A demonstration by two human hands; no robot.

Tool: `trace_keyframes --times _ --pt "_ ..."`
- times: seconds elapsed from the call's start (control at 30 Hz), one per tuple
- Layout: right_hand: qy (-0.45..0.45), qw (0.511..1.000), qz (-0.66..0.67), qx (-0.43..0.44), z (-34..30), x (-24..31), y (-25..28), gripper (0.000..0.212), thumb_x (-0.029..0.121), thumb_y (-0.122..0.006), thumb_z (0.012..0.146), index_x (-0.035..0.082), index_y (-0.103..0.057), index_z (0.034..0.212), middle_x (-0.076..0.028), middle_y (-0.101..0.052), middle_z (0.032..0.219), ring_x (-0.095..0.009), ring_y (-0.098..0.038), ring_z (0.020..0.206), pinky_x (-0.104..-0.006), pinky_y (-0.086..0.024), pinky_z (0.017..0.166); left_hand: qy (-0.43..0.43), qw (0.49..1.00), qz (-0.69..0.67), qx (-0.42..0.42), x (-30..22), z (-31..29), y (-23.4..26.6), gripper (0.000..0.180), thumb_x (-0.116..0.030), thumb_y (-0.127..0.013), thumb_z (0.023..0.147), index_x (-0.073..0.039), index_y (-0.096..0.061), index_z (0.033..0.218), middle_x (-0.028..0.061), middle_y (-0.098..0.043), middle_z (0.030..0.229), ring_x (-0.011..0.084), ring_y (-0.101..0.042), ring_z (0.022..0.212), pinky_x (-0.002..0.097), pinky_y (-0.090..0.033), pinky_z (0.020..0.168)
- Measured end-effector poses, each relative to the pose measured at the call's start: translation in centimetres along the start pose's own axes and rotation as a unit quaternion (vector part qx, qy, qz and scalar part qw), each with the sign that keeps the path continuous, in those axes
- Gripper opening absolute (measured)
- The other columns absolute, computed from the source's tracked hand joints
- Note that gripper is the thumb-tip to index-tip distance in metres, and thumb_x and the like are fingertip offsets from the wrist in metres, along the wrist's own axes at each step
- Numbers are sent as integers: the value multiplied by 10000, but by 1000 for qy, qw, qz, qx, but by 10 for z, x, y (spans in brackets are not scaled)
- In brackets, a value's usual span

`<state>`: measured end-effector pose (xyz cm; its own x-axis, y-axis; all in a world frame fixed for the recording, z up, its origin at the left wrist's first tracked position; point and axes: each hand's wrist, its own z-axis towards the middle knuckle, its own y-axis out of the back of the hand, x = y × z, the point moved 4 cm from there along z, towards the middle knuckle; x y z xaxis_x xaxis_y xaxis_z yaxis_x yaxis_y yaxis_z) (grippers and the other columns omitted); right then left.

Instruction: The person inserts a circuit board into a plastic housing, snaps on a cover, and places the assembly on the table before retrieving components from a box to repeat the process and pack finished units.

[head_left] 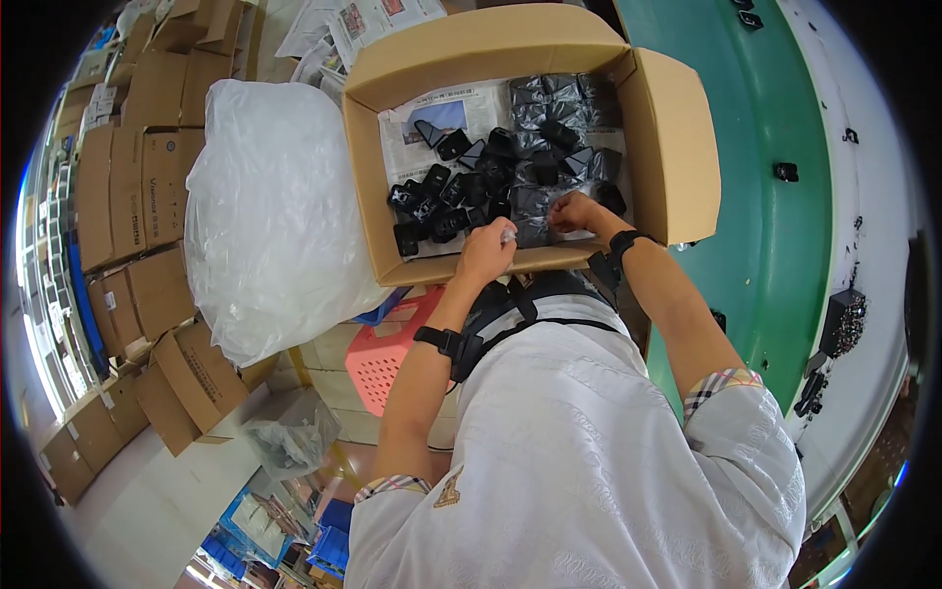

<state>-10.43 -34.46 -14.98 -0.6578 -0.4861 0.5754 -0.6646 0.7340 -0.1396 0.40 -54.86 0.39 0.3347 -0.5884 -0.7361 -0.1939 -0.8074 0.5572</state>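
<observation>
An open cardboard box (677, 147) lined with newspaper (400, 147) stands in front of me. Loose black plastic parts (453, 145) are heaped in its left and middle. On the right side, black parts in clear plastic wrap (564, 93) lie in rows. At the box's near edge, my left hand (488, 252) is closed, with a bit of clear plastic bag (508, 236) showing at its fingers. My right hand (573, 211) reaches over the near wrapped parts with fingers curled together; whatever is between them is hidden.
A big translucent plastic bag (280, 216) bulges left of the box, beside stacked cartons (162, 182). A pink perforated plastic stool (383, 358) stands below it. To the right runs a green conveyor belt (731, 255) carrying a few black parts (785, 172), with a white ledge (834, 265) beyond.
</observation>
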Motion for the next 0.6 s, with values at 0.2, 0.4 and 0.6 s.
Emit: trace_keyframes --times 0.2,0.4,0.6 --pt "32 999 -6 31 -55 50 -16 76 48 -725 840 -9 -681 863 -69 -684 778 -163 -661 676 -282 -563 625 -3 1000 -8 -17 6 -3 1 223 -142 -622 841 -85 -650 1055 218 -704 893 405 -687 854 467 -540 769" --pt "111 993 -16 -30 -125 77 -3 122 98 -714 874 -23 -701 880 -49 -684 774 -115 -642 682 -246 -537 635 -24 993 -101 -57 -11 0 12 216 -160 -661 853 -89 -641 1056 184 -692 824 368 -694 759 419 -535 711" --pt "172 983 -67 0 -134 88 -3 102 105 -709 878 5 -690 883 -45 -681 785 -100 -635 697 -225 -522 649 -129 984 -74 -96 -36 4 19 569 -207 -756 793 -105 -546 1312 180 -626 1209 362 -641 1062 417 -523 875"
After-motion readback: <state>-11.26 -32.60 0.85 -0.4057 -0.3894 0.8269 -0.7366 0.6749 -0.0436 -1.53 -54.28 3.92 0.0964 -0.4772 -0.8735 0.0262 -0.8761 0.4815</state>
